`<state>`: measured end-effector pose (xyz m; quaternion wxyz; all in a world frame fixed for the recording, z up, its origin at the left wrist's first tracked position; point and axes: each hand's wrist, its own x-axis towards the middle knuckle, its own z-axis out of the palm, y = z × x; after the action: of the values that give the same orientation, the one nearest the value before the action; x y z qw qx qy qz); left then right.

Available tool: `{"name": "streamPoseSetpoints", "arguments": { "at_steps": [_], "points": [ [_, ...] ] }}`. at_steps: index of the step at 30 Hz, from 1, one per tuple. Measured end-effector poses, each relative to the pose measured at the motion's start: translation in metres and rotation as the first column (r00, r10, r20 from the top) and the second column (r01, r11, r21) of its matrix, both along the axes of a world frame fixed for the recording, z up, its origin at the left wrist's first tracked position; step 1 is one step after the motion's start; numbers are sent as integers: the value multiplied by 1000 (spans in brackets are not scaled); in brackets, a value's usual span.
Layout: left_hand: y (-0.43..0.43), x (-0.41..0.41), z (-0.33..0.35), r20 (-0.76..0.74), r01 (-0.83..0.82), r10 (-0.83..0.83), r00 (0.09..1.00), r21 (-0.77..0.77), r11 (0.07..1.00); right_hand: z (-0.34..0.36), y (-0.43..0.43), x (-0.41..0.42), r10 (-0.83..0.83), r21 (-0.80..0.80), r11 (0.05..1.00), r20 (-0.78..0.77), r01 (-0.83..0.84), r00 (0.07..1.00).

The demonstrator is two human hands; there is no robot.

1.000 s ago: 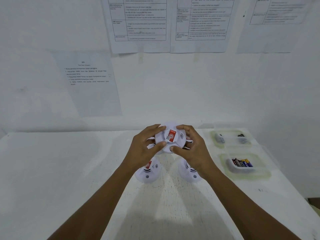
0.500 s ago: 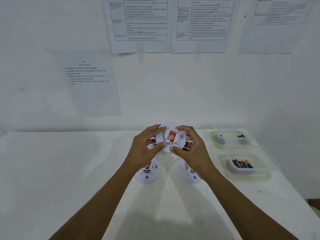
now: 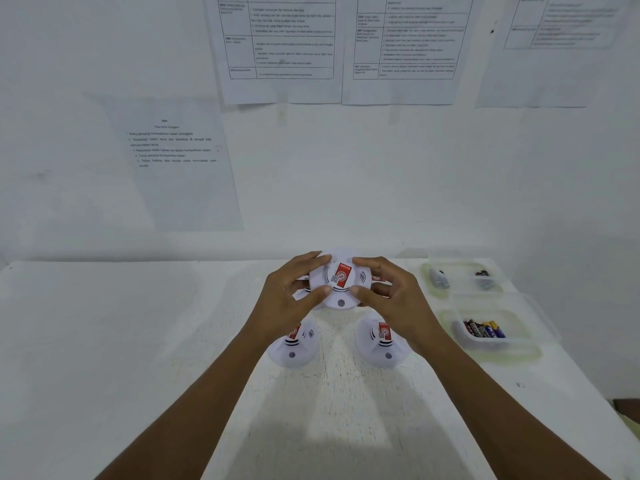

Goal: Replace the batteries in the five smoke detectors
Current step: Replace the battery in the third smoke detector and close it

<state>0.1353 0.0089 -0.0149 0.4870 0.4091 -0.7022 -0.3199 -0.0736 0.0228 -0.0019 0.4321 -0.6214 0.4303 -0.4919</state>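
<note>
Both hands grip detector (image 3: 341,282) abv white table (image 3: 104,341).

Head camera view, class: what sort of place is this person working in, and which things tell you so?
Probably a plain training or test workroom, not a home: a bare white table, printed instruction sheets taped to the white wall, and sorted batteries in plastic trays at the right.
</note>
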Motion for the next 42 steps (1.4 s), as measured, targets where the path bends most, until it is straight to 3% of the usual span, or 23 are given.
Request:
{"name": "streamPoseSetpoints", "arguments": {
  "at_steps": [42],
  "points": [
    [-8, -1, 2, 29, -13, 14, 999, -19, 1000, 2, -7, -2, -5, 25, 1000, -19, 5, 1000]
  ]
}}
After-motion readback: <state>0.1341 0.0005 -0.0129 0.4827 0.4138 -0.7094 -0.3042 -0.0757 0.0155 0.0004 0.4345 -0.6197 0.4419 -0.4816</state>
